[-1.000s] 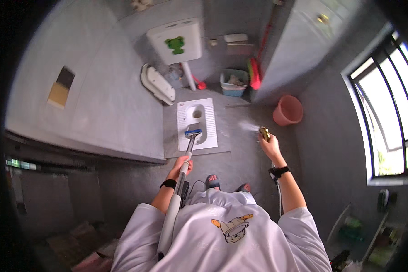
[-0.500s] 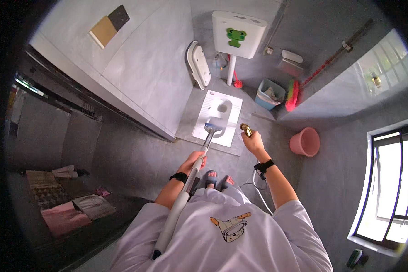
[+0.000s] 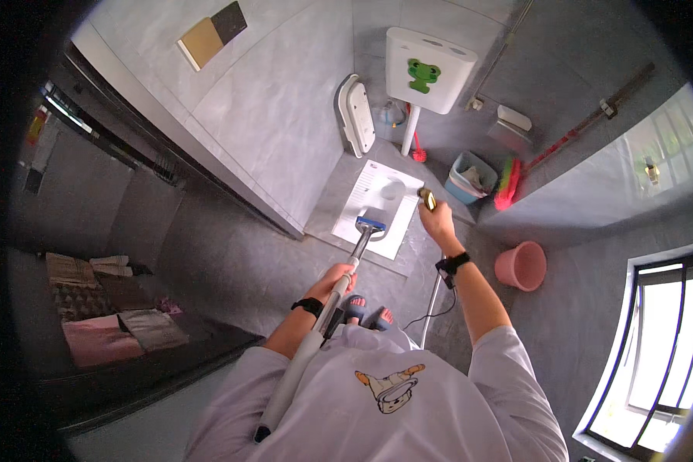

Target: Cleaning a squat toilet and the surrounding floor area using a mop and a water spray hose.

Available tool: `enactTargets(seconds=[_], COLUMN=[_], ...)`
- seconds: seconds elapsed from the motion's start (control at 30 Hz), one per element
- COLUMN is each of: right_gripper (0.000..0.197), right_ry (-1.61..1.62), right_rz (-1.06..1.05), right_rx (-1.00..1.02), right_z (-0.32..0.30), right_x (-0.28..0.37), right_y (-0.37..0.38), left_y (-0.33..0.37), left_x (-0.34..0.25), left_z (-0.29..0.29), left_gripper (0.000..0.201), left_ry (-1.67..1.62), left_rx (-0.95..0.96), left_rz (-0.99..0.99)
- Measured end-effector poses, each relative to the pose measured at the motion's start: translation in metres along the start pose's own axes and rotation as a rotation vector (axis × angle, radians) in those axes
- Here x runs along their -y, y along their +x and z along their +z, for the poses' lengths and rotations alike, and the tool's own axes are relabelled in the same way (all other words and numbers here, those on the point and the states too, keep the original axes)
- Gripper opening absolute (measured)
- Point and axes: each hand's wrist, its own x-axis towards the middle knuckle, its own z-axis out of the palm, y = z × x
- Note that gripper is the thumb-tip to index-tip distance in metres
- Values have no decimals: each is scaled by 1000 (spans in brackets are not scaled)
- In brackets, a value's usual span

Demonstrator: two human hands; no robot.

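Note:
My left hand (image 3: 336, 282) is closed round the pole of a long-handled scrubber (image 3: 353, 260). Its thick pale rear part slants back past my left side. The scrubber's blue head (image 3: 370, 224) is over the near part of a white squat toilet (image 3: 349, 219) set in the grey floor; whether it touches is hard to tell. In my right hand (image 3: 439, 223) is a brass-coloured spray nozzle (image 3: 428, 200), held above the toilet's right edge and pointing forward. A white hose (image 3: 432, 308) hangs below my right wrist.
A white cistern (image 3: 430, 73) with a green frog sticker hangs on the back wall, a red toilet brush (image 3: 419, 154) below it. To the right stand a blue bin (image 3: 470, 179), a bright broom (image 3: 508, 185) and a pink bucket (image 3: 520, 266). Mats (image 3: 104, 339) lie at the left.
The view has shifted a little. My right hand has carried the nozzle forward and closer to the toilet. The scrubber head has moved slightly left over the toilet.

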Motion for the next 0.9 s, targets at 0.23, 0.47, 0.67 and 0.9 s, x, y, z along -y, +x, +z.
enactTargets(seconds=[0.23,0.47,0.67,0.9], right_gripper=[37,36,38,37], right_ry=[-69,-120,-69,-97], right_rz=[-92,-75,-49,-47], right_rx=[24,65,-59,-59], right_z=[-4,-4,-9,-14], right_x=[61,72,60,32], right_y=[42,38,41,55], left_y=[-10,-23,-24,-27], left_x=[3,10,11,14], left_z=[17,27,31,30], left_gripper=[17,21,21,20], left_ry=[-6,46,37,93], left_rx=[-16,-91,-72,-70], left_rz=[-18,30,48,73])
